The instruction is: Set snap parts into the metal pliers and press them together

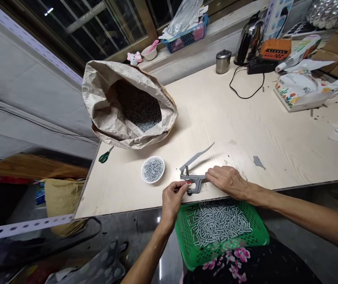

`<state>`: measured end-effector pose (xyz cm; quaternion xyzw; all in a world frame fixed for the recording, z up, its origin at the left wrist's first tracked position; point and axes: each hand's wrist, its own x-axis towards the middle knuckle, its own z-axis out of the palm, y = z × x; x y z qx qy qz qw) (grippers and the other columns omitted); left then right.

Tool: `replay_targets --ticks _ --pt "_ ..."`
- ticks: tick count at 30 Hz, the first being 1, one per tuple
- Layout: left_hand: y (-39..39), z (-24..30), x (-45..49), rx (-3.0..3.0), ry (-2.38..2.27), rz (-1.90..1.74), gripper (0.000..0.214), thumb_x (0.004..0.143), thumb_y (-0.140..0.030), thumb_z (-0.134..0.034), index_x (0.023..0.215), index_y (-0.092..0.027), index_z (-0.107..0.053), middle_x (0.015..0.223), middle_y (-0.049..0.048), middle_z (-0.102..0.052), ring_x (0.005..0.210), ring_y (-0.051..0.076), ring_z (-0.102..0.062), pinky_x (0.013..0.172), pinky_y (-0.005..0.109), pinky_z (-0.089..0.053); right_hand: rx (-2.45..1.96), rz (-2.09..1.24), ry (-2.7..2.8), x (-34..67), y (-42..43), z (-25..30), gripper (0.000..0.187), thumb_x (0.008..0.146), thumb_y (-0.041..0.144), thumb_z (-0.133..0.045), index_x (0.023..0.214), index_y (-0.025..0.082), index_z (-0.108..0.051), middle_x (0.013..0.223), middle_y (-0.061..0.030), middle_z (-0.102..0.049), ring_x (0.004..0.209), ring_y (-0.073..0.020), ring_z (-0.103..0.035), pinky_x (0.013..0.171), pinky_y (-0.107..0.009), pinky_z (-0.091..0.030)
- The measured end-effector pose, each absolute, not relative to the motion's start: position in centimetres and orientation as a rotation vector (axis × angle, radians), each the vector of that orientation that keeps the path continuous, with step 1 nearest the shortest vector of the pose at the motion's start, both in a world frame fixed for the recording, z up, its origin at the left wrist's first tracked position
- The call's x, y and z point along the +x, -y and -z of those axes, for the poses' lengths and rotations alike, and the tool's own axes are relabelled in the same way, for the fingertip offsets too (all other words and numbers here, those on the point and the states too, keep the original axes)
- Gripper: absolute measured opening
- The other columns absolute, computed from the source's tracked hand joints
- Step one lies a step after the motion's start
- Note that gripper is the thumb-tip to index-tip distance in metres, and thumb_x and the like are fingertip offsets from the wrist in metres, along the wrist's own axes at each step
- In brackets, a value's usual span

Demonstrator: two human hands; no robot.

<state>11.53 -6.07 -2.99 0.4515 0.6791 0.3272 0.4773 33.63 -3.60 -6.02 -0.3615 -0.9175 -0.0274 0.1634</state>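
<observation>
Grey snap-fastener pliers [197,181] lie near the front edge of the table, their spring-loaded upper handle raised. My right hand [228,181] is closed around the end of their lower handle. My left hand [173,197] is pinched at the jaw, beside a small red spot; what its fingertips hold is too small to make out. Left of the pliers stands a round white bowl [153,170] of small metal pins. Below the table edge, a green plastic basket [183,248] holds a heap of similar metal pieces, close under both hands.
A large paper-lined sack [98,94] with dark metal pieces stands at the back left. Green-handled scissors [104,157] lie at the left edge. A lidded metal canister [223,62], a kettle [247,39], an orange battery [275,49] and a tissue pack [299,88] are farther back.
</observation>
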Motion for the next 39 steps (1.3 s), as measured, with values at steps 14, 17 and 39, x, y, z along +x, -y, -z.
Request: replay_targets --ticks 14,17,39 --pt "5.7 4.2 11.0 1.205 -1.721 -0.655 0.035 0.064 -0.045 -0.068 0.075 -0.011 -0.070 0.073 0.0071 -0.071 0.068 0.017 -0.061 0.065 0.027 -0.045 -1.050 0.182 2.634 33.7 3.7 6.2 0.026 0.094 0.005 -0.032 0.083 0.019 -0.051 0.076 -0.0022 -0.055 0.069 -0.0151 -0.047 0.054 -0.032 -0.029" --pt "5.2 4.5 10.5 1.272 -1.720 -0.511 0.036 0.063 -0.047 -0.066 0.071 -0.012 -0.070 0.066 0.0046 -0.068 0.061 0.015 -0.057 0.057 0.024 -0.040 -1.031 0.197 2.613 33.7 3.7 6.6 0.023 0.093 0.005 -0.034 0.082 0.018 -0.050 0.076 -0.0019 -0.054 0.069 -0.0150 -0.046 0.054 -0.031 -0.028" --pt "4.4 3.2 10.3 1.106 -1.625 -0.119 0.029 0.060 -0.041 -0.069 0.062 -0.012 -0.065 0.048 -0.0016 -0.056 0.047 0.009 -0.046 0.051 0.022 -0.034 -1.119 -0.341 2.642 34.9 0.5 6.3 0.086 0.070 0.060 -0.069 0.137 0.017 -0.034 0.144 -0.0195 -0.035 0.133 -0.0367 -0.027 0.101 -0.053 -0.030"
